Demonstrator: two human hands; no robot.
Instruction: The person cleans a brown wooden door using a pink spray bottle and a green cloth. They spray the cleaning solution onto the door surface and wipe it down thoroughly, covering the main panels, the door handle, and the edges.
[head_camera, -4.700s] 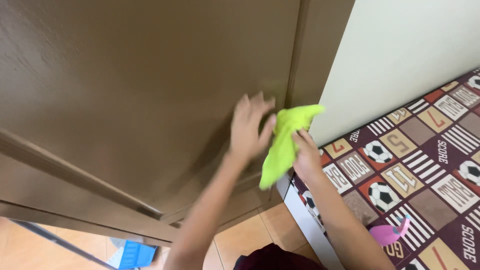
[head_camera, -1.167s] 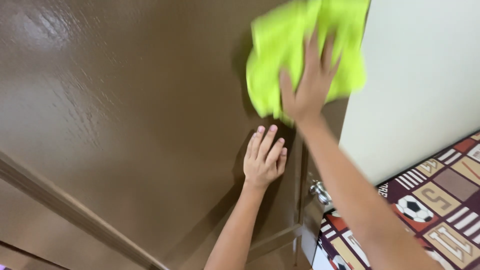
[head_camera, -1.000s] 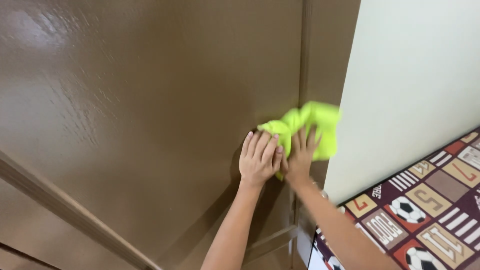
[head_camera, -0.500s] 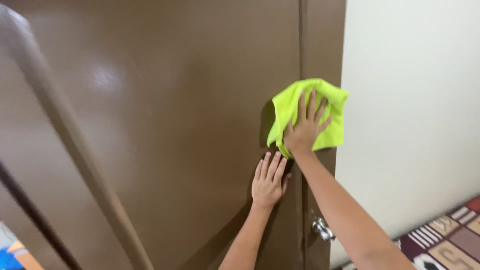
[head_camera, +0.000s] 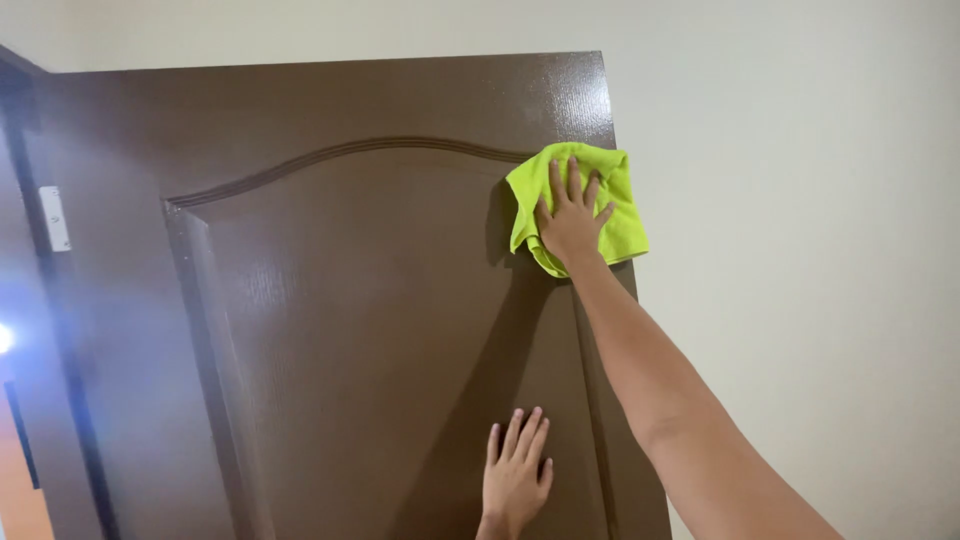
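A dark brown panelled door (head_camera: 330, 300) stands open in front of me, its arched moulding near the top. My right hand (head_camera: 570, 220) presses a bright yellow-green cloth (head_camera: 612, 195) flat against the door's upper right part, fingers spread over it. Lower down, my left hand (head_camera: 515, 480) lies flat on the door panel with fingers apart and nothing in it.
A plain cream wall (head_camera: 800, 250) runs to the right of the door's edge. At the far left are the door's hinge side and a small white plate (head_camera: 54, 218) on the frame, with a bright glare spot beside it.
My right hand has carried the cloth up the door to near its top right corner. The view has tilted up, so the patterned mat and door handle are out of sight.
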